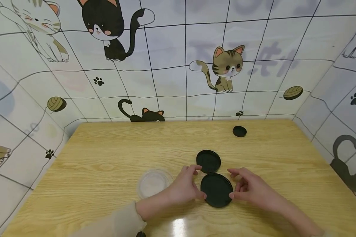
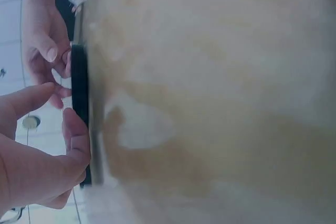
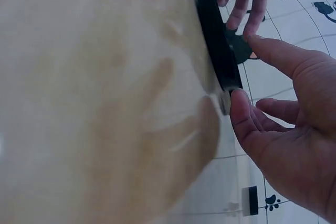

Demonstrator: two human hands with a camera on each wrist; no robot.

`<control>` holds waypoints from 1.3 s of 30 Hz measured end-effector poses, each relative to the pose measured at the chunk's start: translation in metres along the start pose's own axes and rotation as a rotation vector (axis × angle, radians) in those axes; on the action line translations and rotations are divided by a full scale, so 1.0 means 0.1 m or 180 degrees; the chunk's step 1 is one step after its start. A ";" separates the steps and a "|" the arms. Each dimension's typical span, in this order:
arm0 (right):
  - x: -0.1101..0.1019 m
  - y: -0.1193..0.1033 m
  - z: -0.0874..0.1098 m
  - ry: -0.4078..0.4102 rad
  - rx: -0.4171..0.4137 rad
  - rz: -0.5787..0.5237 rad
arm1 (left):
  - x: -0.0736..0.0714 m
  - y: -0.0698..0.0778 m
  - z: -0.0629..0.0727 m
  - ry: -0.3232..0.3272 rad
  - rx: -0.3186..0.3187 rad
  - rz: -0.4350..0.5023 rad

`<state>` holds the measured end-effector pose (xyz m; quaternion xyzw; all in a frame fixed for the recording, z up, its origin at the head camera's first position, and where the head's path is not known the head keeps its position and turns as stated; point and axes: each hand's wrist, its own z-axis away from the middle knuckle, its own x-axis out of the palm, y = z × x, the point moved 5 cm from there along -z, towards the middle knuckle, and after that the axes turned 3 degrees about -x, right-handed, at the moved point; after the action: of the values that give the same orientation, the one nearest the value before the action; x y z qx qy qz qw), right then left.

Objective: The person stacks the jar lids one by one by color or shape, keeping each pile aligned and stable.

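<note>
A large round black lid (image 1: 216, 190) with a raised rim lies on the table between the two hands. My left hand (image 1: 182, 185) is at its left side, the thumb touching the rim and the index finger extended close to a medium black lid (image 1: 208, 161). That medium lid lies just behind the large one, their rims touching or nearly so. On the other side is my right hand (image 1: 253, 189), thumb tip against the large lid's right edge, index finger apart from it. In both wrist views, the black lid (image 2: 80, 80) appears edge-on by the thumbs.
A clear round plastic piece (image 1: 153, 184) lies left of the lids, partly behind the left forearm. Farther back on the right is a small black disc (image 1: 239, 131). Cat-printed cloth (image 1: 169, 79) rises behind the wooden table (image 1: 121, 141) and along its sides.
</note>
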<state>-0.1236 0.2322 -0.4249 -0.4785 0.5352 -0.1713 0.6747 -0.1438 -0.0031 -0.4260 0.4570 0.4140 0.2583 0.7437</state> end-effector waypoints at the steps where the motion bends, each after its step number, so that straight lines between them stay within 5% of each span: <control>1: -0.05 -0.01 -0.03 0.0025 0.0004 0.0030 | -0.04 0.02 -0.03 0.0052 0.0022 0.0026; 8: -0.29 0.00 -0.39 0.0023 0.0010 -0.0016 | -0.23 0.06 -0.29 0.0481 0.0139 0.0496; 15: -0.28 0.13 -0.68 -0.0099 0.0080 0.0150 | -0.22 0.01 -0.43 0.0581 -0.0045 0.0682; 30: -0.14 0.23 -0.87 -0.0174 0.0115 0.0089 | -0.24 -0.09 -0.60 0.0632 -0.0204 0.0418; 39: -0.14 0.27 -0.88 -0.0177 0.0145 -0.0070 | -0.25 -0.10 -0.64 0.0582 -0.0088 0.0361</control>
<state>-0.2145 0.2147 -0.4372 -0.4734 0.5069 -0.1774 0.6981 -0.2109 0.0034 -0.4407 0.4440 0.4500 0.3462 0.6932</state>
